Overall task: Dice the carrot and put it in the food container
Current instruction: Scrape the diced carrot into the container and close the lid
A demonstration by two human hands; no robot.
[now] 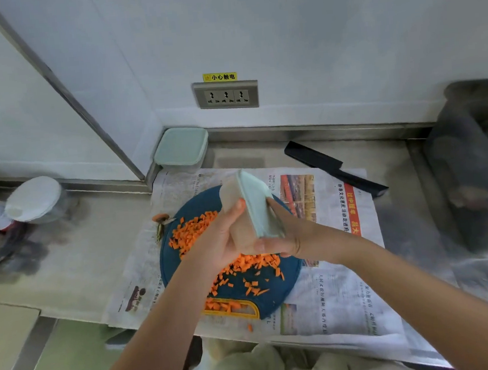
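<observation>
Diced carrot (193, 230) lies in heaps on a round dark blue cutting board (287, 284) with a yellow handle slot. Above the board, tilted on its side, is a clear food container (238, 229) with a pale green lid (258, 210). My left hand (221, 240) grips the container's clear body from the left, thumb up along its side. My right hand (285, 231) grips the lid side from the right. A carrot top (160, 217) lies at the board's left edge.
A second lidded container (182, 147) stands in the back corner. A black knife (332, 168) lies at the back right on the newspaper (335, 295). A white-lidded jar (34, 200) stands left, a sink (477, 164) right. One carrot bit (250, 328) lies off the board.
</observation>
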